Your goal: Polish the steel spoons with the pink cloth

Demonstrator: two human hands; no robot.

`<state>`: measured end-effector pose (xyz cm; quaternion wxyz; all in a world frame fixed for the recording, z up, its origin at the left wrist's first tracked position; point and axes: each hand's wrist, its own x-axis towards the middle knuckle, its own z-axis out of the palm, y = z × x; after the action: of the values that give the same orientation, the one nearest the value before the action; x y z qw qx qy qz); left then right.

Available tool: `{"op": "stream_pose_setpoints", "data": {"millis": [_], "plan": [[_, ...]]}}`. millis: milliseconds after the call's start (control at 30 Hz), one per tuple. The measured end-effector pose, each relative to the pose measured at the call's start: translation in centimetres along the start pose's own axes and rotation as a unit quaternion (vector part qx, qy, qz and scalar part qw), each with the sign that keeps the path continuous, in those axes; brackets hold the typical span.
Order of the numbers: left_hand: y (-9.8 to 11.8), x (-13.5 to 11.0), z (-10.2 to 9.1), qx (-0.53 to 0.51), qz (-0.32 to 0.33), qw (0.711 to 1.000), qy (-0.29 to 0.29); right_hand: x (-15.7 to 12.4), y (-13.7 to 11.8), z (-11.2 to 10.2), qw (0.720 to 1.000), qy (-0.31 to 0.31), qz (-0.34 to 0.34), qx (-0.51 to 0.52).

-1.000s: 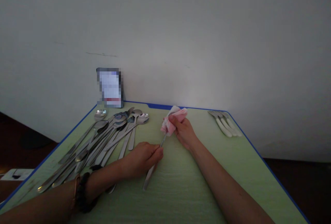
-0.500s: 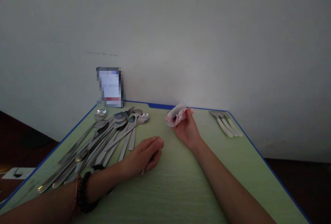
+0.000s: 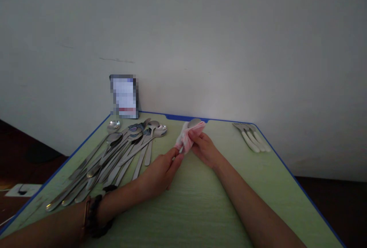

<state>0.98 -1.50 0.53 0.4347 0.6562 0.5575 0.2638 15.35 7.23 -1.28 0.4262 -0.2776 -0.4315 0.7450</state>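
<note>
A metal spoon (image 3: 195, 122) is held above the table, its bowl showing past the far edge of a pink-and-white cloth (image 3: 189, 138). My left hand (image 3: 162, 169) is closed around the spoon's handle, most of which the fingers hide. My right hand (image 3: 205, 149) pinches the cloth, which is wrapped about the spoon's neck, with the thumb on top. Left of both hands lies a loose pile of metal cutlery (image 3: 123, 156), mostly spoons, with handles pointing towards me.
Three white-handled forks (image 3: 251, 139) lie side by side near the right edge of the green table (image 3: 195, 213). A phone-like screen (image 3: 125, 96), pixelated, leans on the wall (image 3: 229, 49) at the back left. A white power strip (image 3: 23, 190) is beyond the left edge.
The cloth has been folded from a loose curl to around the spoon. Its bowl, hidden before, now shows beyond the cloth. My two hands have come closer together.
</note>
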Motion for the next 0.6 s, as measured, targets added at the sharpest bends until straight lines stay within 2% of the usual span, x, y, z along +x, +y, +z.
{"op": "stream_pose_setpoints", "data": {"millis": [133,367,500,600], "plan": [[-0.01,0.11,-0.18,0.099,0.051,0.994,0.004,0.09,0.11,0.28,0.999,0.041,-0.026,0.022],[0.43,0.28,-0.31,0.222,0.006,0.975,-0.02,0.35,0.23,0.33,0.996,0.079,-0.024,0.044],[0.32,0.56,-0.39,0.338,-0.014,0.941,-0.031,0.61,0.3,0.26,0.995,0.082,-0.026,0.04],[0.12,0.65,-0.26,0.387,-0.011,0.921,-0.032,0.64,0.31,0.39,0.995,0.094,-0.019,0.036]]}}
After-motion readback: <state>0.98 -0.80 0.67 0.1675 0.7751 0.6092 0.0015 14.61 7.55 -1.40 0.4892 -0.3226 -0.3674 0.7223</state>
